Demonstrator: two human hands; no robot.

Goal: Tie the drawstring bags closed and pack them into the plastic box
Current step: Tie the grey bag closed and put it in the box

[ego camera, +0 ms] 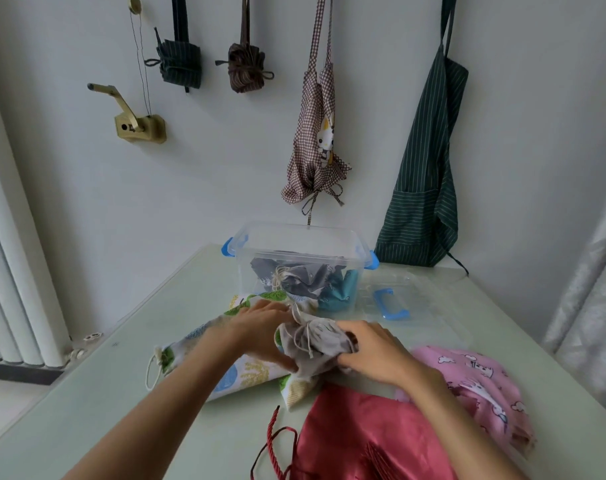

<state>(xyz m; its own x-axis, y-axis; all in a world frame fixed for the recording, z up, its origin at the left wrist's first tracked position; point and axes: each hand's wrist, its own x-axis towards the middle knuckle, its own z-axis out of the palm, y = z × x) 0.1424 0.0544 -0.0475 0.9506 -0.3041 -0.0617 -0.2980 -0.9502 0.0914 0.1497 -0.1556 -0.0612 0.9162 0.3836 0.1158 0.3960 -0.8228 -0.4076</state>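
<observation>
A small grey drawstring bag [319, 344], its cord tied round the neck, sits at the table's middle between both hands. My left hand [263, 327] grips its left side and my right hand [371, 351] grips its right side. Under it lies a white bag with a leaf and flower print [232, 372], its cord loop at the left end. A red satin bag [357, 438] with a twisted red cord lies near me. To the right is a pink printed bag [474, 379]. Behind stands the clear plastic box [246, 244] with blue latches, holding grey and teal bags.
The box's clear lid [412, 299] with a blue handle lies flat to the right of the box. Aprons and tied cloth bundles hang on the wall behind. A radiator stands at the left, beyond the table's edge [87, 365].
</observation>
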